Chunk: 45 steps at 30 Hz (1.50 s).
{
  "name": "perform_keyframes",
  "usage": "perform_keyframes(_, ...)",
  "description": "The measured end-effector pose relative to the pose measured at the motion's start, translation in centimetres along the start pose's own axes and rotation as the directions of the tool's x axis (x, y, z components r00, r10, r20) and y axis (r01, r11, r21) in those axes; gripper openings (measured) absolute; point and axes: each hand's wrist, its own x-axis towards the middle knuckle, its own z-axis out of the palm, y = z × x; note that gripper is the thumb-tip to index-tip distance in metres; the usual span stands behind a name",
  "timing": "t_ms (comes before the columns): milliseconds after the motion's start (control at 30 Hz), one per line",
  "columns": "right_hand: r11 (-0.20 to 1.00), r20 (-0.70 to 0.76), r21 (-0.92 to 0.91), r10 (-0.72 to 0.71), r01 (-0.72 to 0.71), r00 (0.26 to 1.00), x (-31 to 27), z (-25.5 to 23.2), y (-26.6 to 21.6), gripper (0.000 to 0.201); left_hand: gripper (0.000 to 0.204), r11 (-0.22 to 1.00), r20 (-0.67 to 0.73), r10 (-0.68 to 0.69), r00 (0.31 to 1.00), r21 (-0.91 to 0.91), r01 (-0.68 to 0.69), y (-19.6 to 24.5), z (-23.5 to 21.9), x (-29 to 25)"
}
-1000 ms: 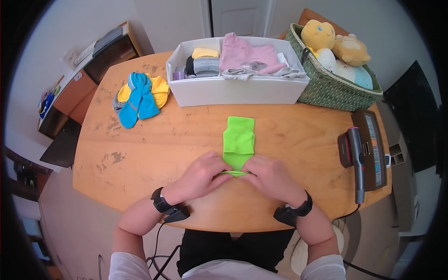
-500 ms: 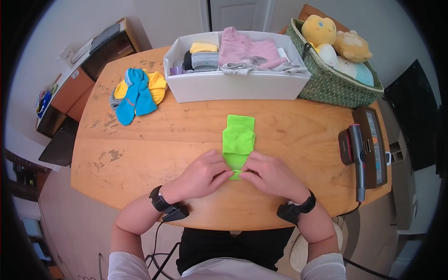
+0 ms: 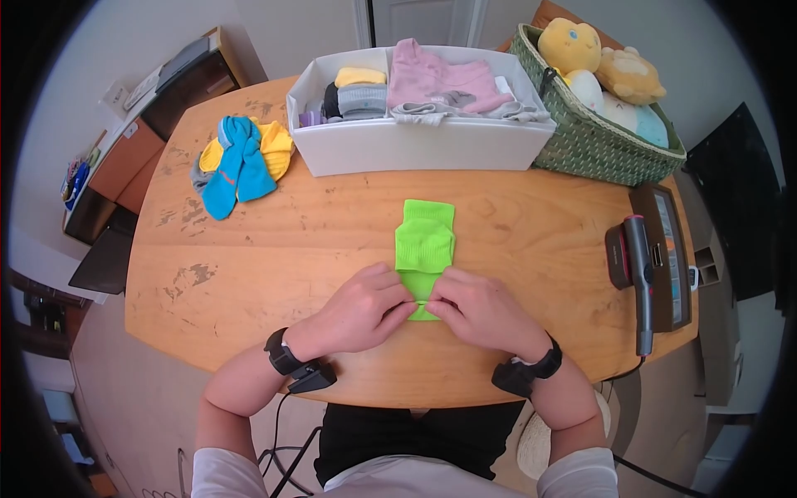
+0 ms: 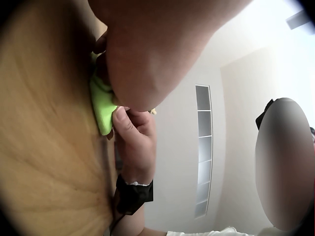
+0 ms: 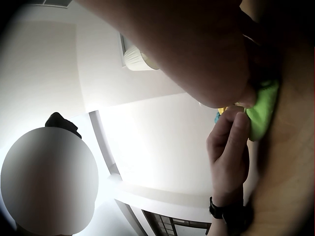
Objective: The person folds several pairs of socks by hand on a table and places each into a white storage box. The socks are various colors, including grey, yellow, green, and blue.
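A bright green ribbed sock (image 3: 425,246) lies lengthwise on the wooden table in front of the person, its upper part folded over in layers. My left hand (image 3: 363,305) pinches the near part of the sock from the left, thumb and fingers bent. From the other side my right hand (image 3: 480,307) does the same, the two thumbs almost meeting over a small fold. A flat green edge shows just below the thumbs. In the left wrist view the green fabric (image 4: 102,109) stays close to the tabletop, partly hidden behind the hand.
A white box (image 3: 423,149) with folded clothes stands at the back, beside a green woven basket (image 3: 610,153) of plush toys. Blue and yellow socks (image 3: 241,170) are piled at the left. A corded handheld appliance (image 3: 641,282) and a brown case (image 3: 664,257) lie at the right.
The near end of the sock, earlier bunched up between the fingers, now lies flatter and extends past the thumbs. Both hands keep about the same place; the head view has tilted slightly.
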Motion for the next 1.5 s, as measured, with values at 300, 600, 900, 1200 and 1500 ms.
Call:
perform_keyframes(300,1.0,0.027,-0.009,0.016,-0.016,1.0,0.0,-0.2,-0.4,0.017,0.009,0.999,0.036,0.012,0.999,0.032,-0.014,0.0,0.2,0.0)
perform_keyframes(600,0.999,-0.082,-0.042,0.022,-0.025,0.996,0.2,0.6,-0.4,0.013,0.014,0.989,-0.066,-0.06,0.996,0.13,0.068,0.3,1.1,0.2)
perform_keyframes(900,0.992,-0.12,-0.123,-0.052,0.037,0.991,-0.1,0.7,-0.1,0.013,0.021,0.984,-0.004,0.03,1.0,0.176,-0.029,0.9,-0.3,-0.2)
perform_keyframes(1200,0.994,-0.102,-0.081,-0.08,0.072,0.992,0.0,0.6,0.1,0.012,0.024,0.99,0.025,-0.133,0.991,0.056,0.131,0.6,-0.3,-0.6)
perform_keyframes(1500,0.99,-0.093,-0.119,-0.088,0.077,0.992,-0.1,0.5,0.1,0.012,0.024,0.992,0.028,-0.107,0.994,0.07,0.105,0.6,-0.3,-0.7)
